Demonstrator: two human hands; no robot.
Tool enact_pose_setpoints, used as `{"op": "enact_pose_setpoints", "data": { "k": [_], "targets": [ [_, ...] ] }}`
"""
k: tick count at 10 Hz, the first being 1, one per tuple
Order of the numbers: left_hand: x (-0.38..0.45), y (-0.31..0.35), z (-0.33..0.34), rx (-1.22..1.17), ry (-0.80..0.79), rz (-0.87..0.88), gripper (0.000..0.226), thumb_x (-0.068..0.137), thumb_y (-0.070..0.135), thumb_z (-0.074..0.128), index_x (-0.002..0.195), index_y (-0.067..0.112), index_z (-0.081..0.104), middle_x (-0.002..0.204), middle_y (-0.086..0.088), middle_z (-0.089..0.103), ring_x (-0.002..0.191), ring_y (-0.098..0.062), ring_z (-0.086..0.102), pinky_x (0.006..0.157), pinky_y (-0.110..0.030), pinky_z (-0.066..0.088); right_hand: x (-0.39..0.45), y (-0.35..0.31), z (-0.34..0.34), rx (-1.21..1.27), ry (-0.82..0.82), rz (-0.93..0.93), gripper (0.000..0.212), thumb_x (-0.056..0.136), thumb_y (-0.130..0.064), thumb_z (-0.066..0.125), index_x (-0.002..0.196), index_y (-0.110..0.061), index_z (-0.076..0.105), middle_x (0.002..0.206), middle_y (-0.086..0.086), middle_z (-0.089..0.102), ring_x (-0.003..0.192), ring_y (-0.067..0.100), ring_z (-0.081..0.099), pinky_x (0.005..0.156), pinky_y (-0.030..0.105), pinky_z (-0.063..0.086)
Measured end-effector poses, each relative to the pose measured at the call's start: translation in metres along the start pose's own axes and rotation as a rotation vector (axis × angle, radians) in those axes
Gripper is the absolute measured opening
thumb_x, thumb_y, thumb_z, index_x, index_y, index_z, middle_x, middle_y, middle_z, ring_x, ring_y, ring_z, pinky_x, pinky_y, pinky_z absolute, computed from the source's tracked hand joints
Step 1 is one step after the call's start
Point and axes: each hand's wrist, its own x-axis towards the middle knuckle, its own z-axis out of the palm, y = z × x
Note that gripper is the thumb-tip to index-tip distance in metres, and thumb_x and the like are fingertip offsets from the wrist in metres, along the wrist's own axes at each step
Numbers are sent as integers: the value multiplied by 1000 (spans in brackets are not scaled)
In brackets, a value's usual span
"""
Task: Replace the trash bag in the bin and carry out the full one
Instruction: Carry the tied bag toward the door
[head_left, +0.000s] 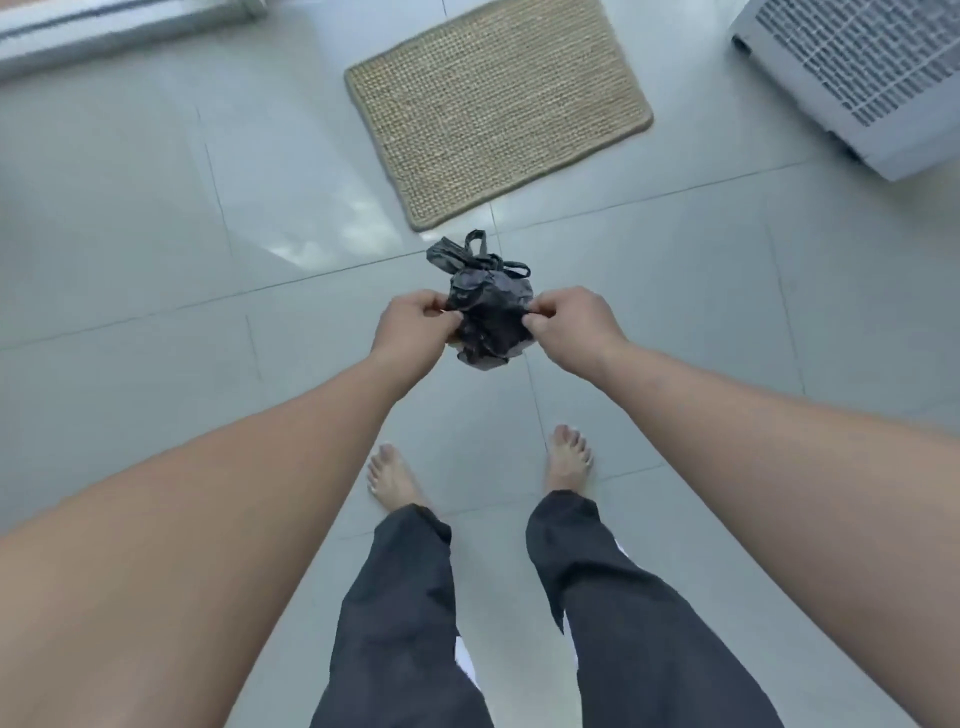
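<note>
A crumpled black trash bag (488, 312) hangs in the air in front of me, bunched into a ball with its handle loops sticking up at the far side. My left hand (413, 325) pinches its left edge. My right hand (569, 325) pinches its right edge. Both arms reach forward over the grey tiled floor. No bin is in view.
A woven straw doormat (496, 101) lies on the floor just beyond the bag. A white appliance with a grille (862, 78) stands at the far right. A metal door sill (114, 26) runs along the top left. My bare feet (566, 460) stand below the bag.
</note>
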Motion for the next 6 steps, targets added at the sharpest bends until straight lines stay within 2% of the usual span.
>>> {"op": "enact_pose_setpoints", "data": {
  "k": [1,2,3,4,5,6],
  "targets": [
    [49,-30,16,-9,-22,-11,10,84,17,60,85,22,69,90,-6,77,87,-18,75,77,-33,56,43,18,31,0,-12,23,14,91,-21,57,83,-24,69,89,0,66,91,24,59,75,25,43],
    [94,-70,30,26,-67,-37,12,86,20,59,92,20,69,90,-6,77,89,-21,74,82,-40,58,85,38,65,10,-10,90,16,90,-21,57,82,-23,70,89,2,68,92,27,62,77,27,47],
    [114,-90,35,35,-94,-62,14,90,17,59,100,14,69,93,-8,77,89,-18,74,84,-39,57,100,46,84,25,-15,136,21,89,-22,56,100,-23,75,105,2,71,101,26,63,85,27,49],
    [131,-105,37,52,-124,-114,21,89,18,60,109,17,64,91,-3,75,92,-20,72,90,-39,56,108,47,97,44,-43,172,33,87,-23,57,118,-26,68,117,0,69,110,23,61,95,30,48],
    [129,-100,38,-33,-172,-157,33,93,22,59,125,18,54,100,-3,67,91,-15,68,96,-38,54,102,44,99,66,-69,171,42,86,-20,56,128,-26,61,123,-1,66,116,22,58,100,30,46],
    [127,-97,36,37,-194,-152,31,93,26,58,123,19,55,101,-2,65,98,-17,68,99,-40,52,95,45,99,5,-90,160,49,87,-22,56,136,-24,55,132,0,63,123,23,55,104,31,44]
  ]
}}
